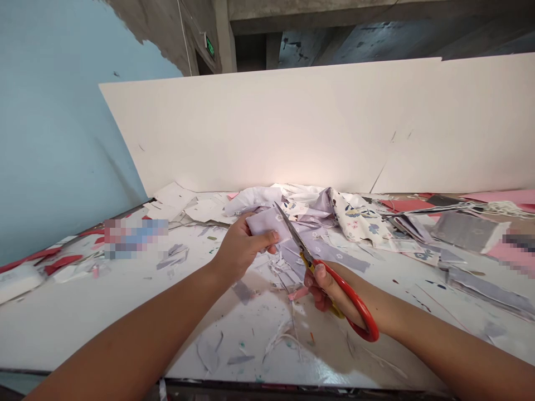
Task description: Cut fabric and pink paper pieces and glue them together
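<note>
We are bending over the work with our right hand closed firmly around the red-handled scissors, while the steel blades are showing only a narrow gap at most and pointing toward 11 o'clock. Our left hand is pinching a folded piece of pale lilac cloth between thumb and fingers. That cloth is lying at about 11 o'clock from the right hand, with its far edge just touching the blades, though we cannot tell whether any of it is between them.

For a clean cut, we judge that we are best off holding the fold taut, keeping the left thumb clear of the blades, and taking the cloth well into the blades' throat rather than snipping with the tips.

Beneath our hands, a small pink scrap and a grey scrap are lying on the white work table, among paper shavings. Farther out, crumpled white cloth is bunching at 12 o'clock, and floral-printed cloth is spreading toward 1 o'clock. Red card and pink card are lying toward 2 o'clock. Behind everything, a white board is standing along the table's far edge, with a pale blue wall rising at 10 o'clock.
</note>
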Demonstrator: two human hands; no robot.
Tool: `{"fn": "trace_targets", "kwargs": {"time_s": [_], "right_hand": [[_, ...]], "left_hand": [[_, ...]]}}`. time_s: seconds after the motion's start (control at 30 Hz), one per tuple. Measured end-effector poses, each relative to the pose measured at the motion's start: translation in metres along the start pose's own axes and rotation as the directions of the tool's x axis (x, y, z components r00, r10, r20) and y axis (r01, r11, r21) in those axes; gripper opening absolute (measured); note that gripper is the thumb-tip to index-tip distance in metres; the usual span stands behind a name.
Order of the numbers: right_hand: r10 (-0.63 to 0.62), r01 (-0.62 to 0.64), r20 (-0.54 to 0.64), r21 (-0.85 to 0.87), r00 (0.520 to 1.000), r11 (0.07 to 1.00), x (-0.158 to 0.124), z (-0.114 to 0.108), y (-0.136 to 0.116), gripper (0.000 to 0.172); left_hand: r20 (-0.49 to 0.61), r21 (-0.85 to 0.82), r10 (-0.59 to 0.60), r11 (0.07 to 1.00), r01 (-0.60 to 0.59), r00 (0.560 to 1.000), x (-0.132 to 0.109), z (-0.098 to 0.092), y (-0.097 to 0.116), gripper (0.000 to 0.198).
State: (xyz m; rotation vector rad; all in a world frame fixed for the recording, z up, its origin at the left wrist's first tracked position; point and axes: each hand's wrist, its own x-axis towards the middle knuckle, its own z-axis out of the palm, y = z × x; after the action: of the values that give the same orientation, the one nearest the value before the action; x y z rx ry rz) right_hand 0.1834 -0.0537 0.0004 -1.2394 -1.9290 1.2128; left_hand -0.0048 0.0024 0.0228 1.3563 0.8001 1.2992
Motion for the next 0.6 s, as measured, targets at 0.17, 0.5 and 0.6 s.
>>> {"fn": "trace_targets", "kwargs": {"time_s": [0.17, 0.5, 0.6], "right_hand": [[-0.016, 0.016, -0.010, 0.005, 1.000, 1.000, 0.001, 0.001, -0.001, 0.050], [-0.025, 0.027, -0.046, 0.058, 0.999, 0.998, 0.004, 0.003, 0.008, 0.049], [-0.015, 0.022, -0.069, 0.090, 0.997, 0.996, 0.005, 0.005, 0.010, 0.049]], "left_hand": [[0.035, 0.014, 0.000, 1.000, -0.001, 0.999, -0.001, 0.000, -0.002, 0.028], [0.100, 0.013, -0.007, 1.000, 0.005, 0.995, -0.002, 0.002, -0.005, 0.030], [0.095, 0.035, -0.017, 0.999, 0.014, 0.995, -0.002, 0.001, -0.007, 0.031]]}}
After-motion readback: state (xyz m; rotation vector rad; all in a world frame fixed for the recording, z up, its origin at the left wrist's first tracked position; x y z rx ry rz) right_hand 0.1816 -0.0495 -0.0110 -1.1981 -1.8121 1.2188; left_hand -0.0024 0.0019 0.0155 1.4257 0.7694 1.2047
